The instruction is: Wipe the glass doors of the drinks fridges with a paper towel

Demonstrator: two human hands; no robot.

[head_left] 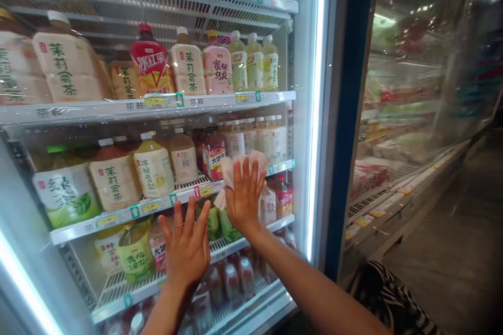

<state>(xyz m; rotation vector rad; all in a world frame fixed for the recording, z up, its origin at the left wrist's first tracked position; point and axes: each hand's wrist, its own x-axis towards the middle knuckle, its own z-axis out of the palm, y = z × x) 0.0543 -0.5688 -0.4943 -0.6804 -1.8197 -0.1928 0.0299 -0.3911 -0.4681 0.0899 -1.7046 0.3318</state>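
My right hand (245,196) lies flat on a pale, crumpled cloth (259,159), pressing it to the clear glass door of a drinks fridge. The cloth sticks out past the fingertips and along the left side of the hand. Lower and to the left, my left hand (187,243) is spread with its fingers pointing up, and it holds nothing. It appears to rest on the glass. Behind the door, bottled drinks stand on white wire shelves, among them a red-labelled bottle (150,63) and a green-labelled bottle (66,188).
Bright light strips (316,89) run down both sides of the fridge. A dark blue frame edge (346,115) borders it on the right. Beyond stands another chilled display (393,167) with packaged goods, beside a grey floor (451,230). Black-and-white patterned fabric (387,298) shows at the lower right.
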